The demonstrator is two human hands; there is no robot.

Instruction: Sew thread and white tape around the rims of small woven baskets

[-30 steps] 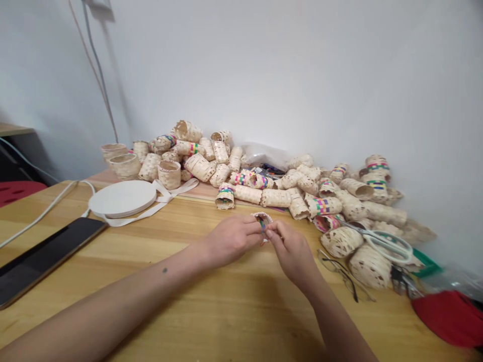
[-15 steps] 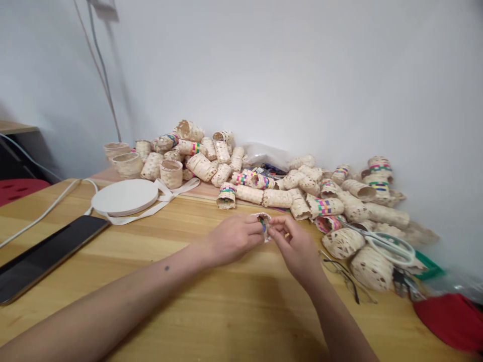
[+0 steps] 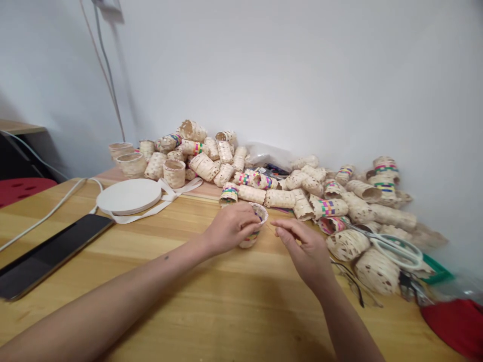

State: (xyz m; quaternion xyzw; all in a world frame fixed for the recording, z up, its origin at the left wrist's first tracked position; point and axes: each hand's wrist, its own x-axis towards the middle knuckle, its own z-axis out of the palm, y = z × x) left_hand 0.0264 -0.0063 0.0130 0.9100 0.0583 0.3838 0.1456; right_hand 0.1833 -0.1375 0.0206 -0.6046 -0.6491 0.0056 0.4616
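My left hand (image 3: 232, 227) is closed around a small woven basket (image 3: 248, 243) with coloured bands, its fingers over the near side and rim. The basket's pale, round opening tips toward the right, and part of its body is hidden by my fingers. Just right of the rim, apart from it, my right hand (image 3: 307, 251) pinches thumb and forefinger together. A very thin, thread-like strand (image 3: 270, 227) shows at those fingertips, too fine to make out well.
Several woven baskets (image 3: 204, 167) are heaped along the wall. A white ribbon roll (image 3: 128, 196) and a black phone (image 3: 53, 254) lie at left. At right are white-handled scissors (image 3: 398, 254), eyeglasses (image 3: 352, 284) and a red cloth-like item (image 3: 453, 324).
My right hand has drawn away from the basket rim to the right. The basket has turned, showing more of its opening and side, and my left hand still grips it. The view has shifted slightly.
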